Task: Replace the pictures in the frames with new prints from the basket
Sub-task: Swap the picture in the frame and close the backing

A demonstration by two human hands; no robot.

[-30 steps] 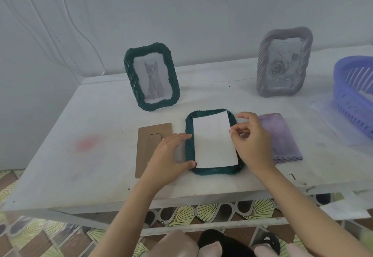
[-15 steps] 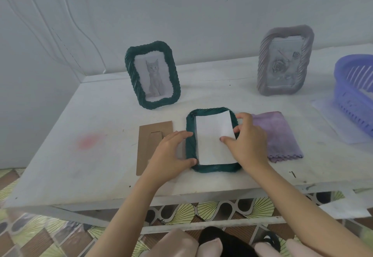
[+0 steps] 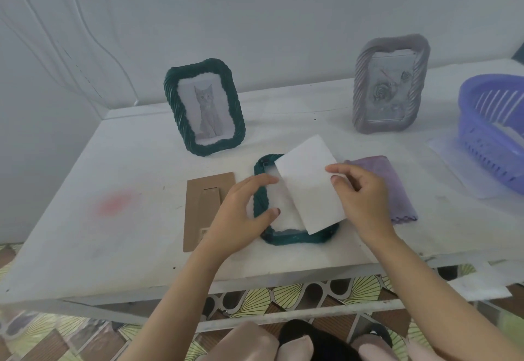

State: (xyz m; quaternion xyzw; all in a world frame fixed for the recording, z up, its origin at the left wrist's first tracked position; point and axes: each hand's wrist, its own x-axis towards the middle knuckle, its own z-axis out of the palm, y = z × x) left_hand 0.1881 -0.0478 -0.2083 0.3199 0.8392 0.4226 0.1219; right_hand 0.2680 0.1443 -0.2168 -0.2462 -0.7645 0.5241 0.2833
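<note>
Head view: right hand [image 3: 365, 199] fingers [image 3: 336, 168] are pinching a white rectangular print [image 3: 306, 188] above the ribbed green frame [image 3: 295, 239]; open-fingered left hand [image 3: 241, 216] is pressing it.

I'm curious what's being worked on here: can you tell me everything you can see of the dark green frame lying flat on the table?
The dark green frame is a rounded rectangle with a twisted, rope-like rim, probably moulded plastic. It lies flat on the white table, back open; a brown backing board lies to its left. The left hand rests on its left rim. A white sheet, pinched by the right hand, slants over its right side.
</note>
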